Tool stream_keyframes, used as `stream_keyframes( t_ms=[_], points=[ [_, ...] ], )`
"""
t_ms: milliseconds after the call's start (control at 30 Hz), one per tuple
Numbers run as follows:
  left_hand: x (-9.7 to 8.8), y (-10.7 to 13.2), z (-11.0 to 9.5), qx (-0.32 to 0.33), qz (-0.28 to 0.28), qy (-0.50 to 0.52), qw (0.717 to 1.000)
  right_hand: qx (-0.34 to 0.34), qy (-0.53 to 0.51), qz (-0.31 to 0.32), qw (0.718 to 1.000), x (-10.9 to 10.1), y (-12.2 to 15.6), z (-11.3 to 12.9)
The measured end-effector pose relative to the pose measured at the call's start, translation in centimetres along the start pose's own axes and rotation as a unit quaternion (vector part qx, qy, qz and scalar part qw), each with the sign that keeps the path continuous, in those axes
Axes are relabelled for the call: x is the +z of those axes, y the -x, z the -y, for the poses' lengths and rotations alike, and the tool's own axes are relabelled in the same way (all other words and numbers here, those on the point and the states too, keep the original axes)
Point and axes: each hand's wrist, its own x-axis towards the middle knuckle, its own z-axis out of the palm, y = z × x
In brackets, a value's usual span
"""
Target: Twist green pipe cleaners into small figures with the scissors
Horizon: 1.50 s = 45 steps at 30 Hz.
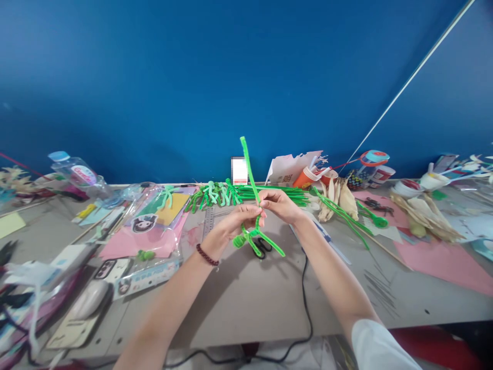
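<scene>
Both hands [235,222] [280,205] pinch the green fuzzy stem [249,169], long axis near upright, tip leaning left.

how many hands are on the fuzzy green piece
2: the left hand and the right hand, which sits slightly higher, pinch the fuzzy green piece from opposite sides. No other hand shows.
</scene>
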Motion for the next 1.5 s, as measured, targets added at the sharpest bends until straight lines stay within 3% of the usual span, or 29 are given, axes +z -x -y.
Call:
stream_keyframes(
  t_ms=[100, 200, 267, 333, 433, 500, 567, 633, 667, 700, 767, 833, 867, 933, 1033, 1233, 1333, 1400, 1500],
  points=[
    [-0.2, -0.1, -0.7, 0.029, -0.045, -0.156, 0.986, 0.022, 0.083, -0.046, 0.995, -0.3, -0.1, 0.2],
    [-0.3, -0.1, -0.9, 0.055, -0.107, -0.339, 0.933, 0.038, 0.166, -0.093, 0.981, -0.5, -0.4, -0.2],
    [-0.1, -0.1, -0.7, 0.064, -0.160, -0.476, 0.862, 0.059, 0.180, -0.108, 0.976, -0.5, -0.6, -0.7],
    [0.3, 0.0, -0.3, 0.077, -0.210, -0.609, 0.761, 0.084, 0.179, -0.127, 0.972, -0.4, -0.7, -1.3],
    [0.8, -0.1, 0.4, 0.095, -0.193, -0.754, 0.621, 0.129, 0.190, -0.158, 0.960, -0.4, -0.7, -2.4],
    [1.0, -0.3, 0.9, 0.102, -0.139, -0.801, 0.573, 0.161, 0.191, -0.166, 0.954, -0.6, -0.6, -3.1],
    [1.0, -0.5, 1.2, 0.103, -0.108, -0.815, 0.560, 0.185, 0.180, -0.165, 0.952, -0.8, -0.6, -3.6],
    [0.8, -0.6, 1.2, 0.094, -0.119, -0.799, 0.582, 0.182, 0.174, -0.161, 0.954, -1.1, -0.6, -3.8],
    [0.6, -0.6, 1.1, 0.087, -0.136, -0.777, 0.609, 0.170, 0.179, -0.156, 0.957, -1.2, -0.6, -3.8],
    [0.3, -0.6, 0.8, 0.079, -0.152, -0.743, 0.647, 0.153, 0.189, -0.149, 0.959, -1.4, -0.7, -3.7],
    [-0.5, -0.4, 0.0, 0.053, -0.152, -0.637, 0.754, 0.121, 0.215, -0.127, 0.961, -1.6, -0.7, -3.2],
    [-1.5, -0.1, -0.8, 0.007, -0.062, -0.477, 0.877, 0.099, 0.229, -0.092, 0.964, -1.7, -0.6, -2.5],
    [-1.9, 0.0, -1.2, -0.018, -0.015, -0.384, 0.923, 0.090, 0.224, -0.071, 0.968, -1.7, -0.5, -2.2],
    [-2.6, 0.2, -1.5, -0.055, 0.058, -0.215, 0.973, 0.071, 0.184, -0.030, 0.980, -1.6, -0.4, -1.5],
    [-2.4, 0.2, -1.2, -0.054, 0.084, -0.062, 0.993, 0.034, 0.107, 0.000, 0.994, -1.3, -0.2, -0.9],
    [-0.2, 0.1, -0.1, -0.032, 0.079, 0.042, 0.995, 0.012, 0.058, 0.009, 0.998, -0.5, 0.0, -0.5],
    [-0.2, -0.1, -0.1, -0.022, 0.047, -0.011, 0.999, 0.020, 0.074, -0.002, 0.997, -0.3, 0.0, -0.3],
    [-0.6, -0.2, -0.3, -0.004, 0.019, -0.109, 0.994, 0.033, 0.110, -0.023, 0.993, -0.4, -0.1, -0.1],
    [-0.8, -0.3, -0.5, 0.017, -0.055, -0.295, 0.954, 0.061, 0.190, -0.058, 0.978, -0.5, -0.2, -0.3]
  ],
)
